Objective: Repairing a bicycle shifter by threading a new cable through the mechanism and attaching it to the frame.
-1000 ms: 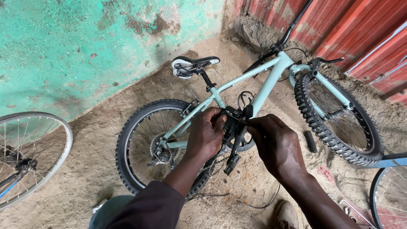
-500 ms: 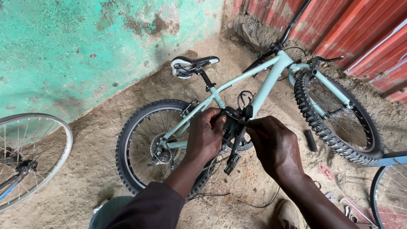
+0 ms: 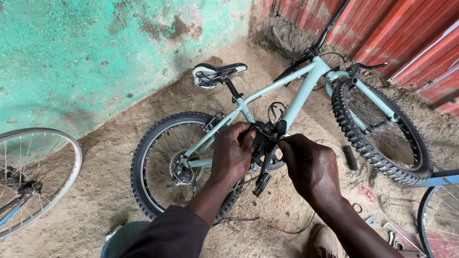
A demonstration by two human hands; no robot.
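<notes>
Head view, looking down. A pale green bicycle [image 3: 296, 95] lay on its side on the dirt floor [image 3: 95, 191], saddle [image 3: 217, 73] toward the far left, front wheel [image 3: 380, 134] at right, rear wheel [image 3: 174, 162] near centre.

Left hand [image 3: 233, 155]: fingers closed around the upper end of a black crank and pedal assembly [image 3: 264, 157], just in front of the frame. Right hand [image 3: 310, 165]: fingertips pinched on the same black part from the right side. Both hands touched it; the exact point of contact was hidden by the knuckles. The assembly sat between the two hands, above the rear wheel's right edge, its lower end hanging free.

Judgement on handling: one hand should steady the black part while the other works it, force kept square to the part so it does not twist against the frame. Loose black cables [image 3: 275, 111] looped just beyond the fingers could snag.

Edges and room: teal wall [image 3: 95, 57] at far left, red corrugated sheeting [image 3: 406, 33] at far right, forming a corner behind the handlebar. A spare wheel [image 3: 33, 177] lay at near left, another rim [image 3: 437, 220] at near right. A small black cylinder [image 3: 350, 157] and spanners [image 3: 394, 236] lay on the floor at right. Open dirt remained in front of the rear wheel; the right side was crowded.
</notes>
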